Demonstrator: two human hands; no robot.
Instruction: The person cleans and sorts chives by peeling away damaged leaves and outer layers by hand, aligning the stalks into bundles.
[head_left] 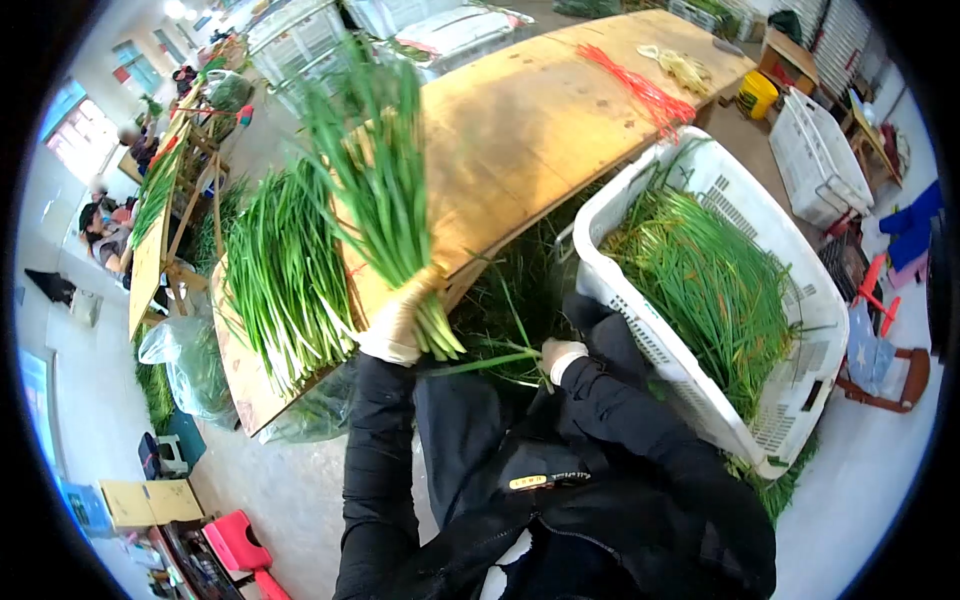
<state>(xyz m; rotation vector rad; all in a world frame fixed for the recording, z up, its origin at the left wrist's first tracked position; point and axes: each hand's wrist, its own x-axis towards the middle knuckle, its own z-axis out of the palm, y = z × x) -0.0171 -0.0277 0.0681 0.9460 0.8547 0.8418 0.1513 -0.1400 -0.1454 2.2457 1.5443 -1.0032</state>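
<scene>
In my gloved left hand (395,328) is an upright bunch of garlic chives (385,205), gripped near its pale stem ends above the table's front edge. The bunch's tops are slightly blurred. My gloved right hand (562,360) is closed around a few loose chive leaves (522,335), low in front of my body. Left of the held bunch, a thick row of garlic chives (280,265) lies on the wooden table (500,150), stems toward me.
Right of me, a white plastic crate (640,305) holds loose chives. Red ties (640,90) and pale gloves (680,68) lie on the table's far end. A yellow bucket (757,95) stands beyond. Other people sit at another long table (150,255) at left.
</scene>
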